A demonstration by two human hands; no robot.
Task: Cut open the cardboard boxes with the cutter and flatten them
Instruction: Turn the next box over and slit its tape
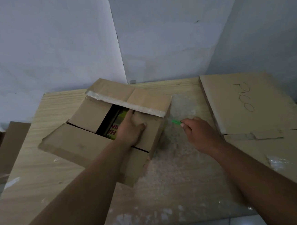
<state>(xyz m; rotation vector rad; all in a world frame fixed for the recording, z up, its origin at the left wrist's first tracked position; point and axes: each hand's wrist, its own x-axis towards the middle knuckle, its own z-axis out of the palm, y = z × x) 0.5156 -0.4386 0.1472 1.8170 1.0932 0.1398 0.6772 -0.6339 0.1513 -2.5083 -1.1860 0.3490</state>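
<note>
Box (75,142) sits mid-table (53,106), top already open, far flap (124,94) tipped up with a tape strip along its edge. Something printed, yellow-green (117,125), is inside; can't read it.

My left hand (131,130) is on top of the box. Its fingers reach into the opening and the thumb lies over the short inner flap (153,129), so I'm gripping that flap. My right hand (199,133) is just right of the box, fingers pinched around the green cutter (176,122). The tip points at the box's far right corner, close to it. Blade itself is too small to see, so I can't tell if it's out.

Flat cardboard (251,103) lies well right of the box, and more cardboard (8,142) is left of it, off the table edge. What looks like bubble wrap (175,163) is under and right of the box.

Step, I'd say: cutting down the right corner or the tape there.

Risks:
- Left thumb is near the cut line, so a slip toward it means a cut finger.
- Box sits on slick wrap and may slide when the blade pushes.
- Contents are inside, so a deep blade could slice them.
- Pinch grip on the cutter is light, so it may twist in thick cardboard.
</note>
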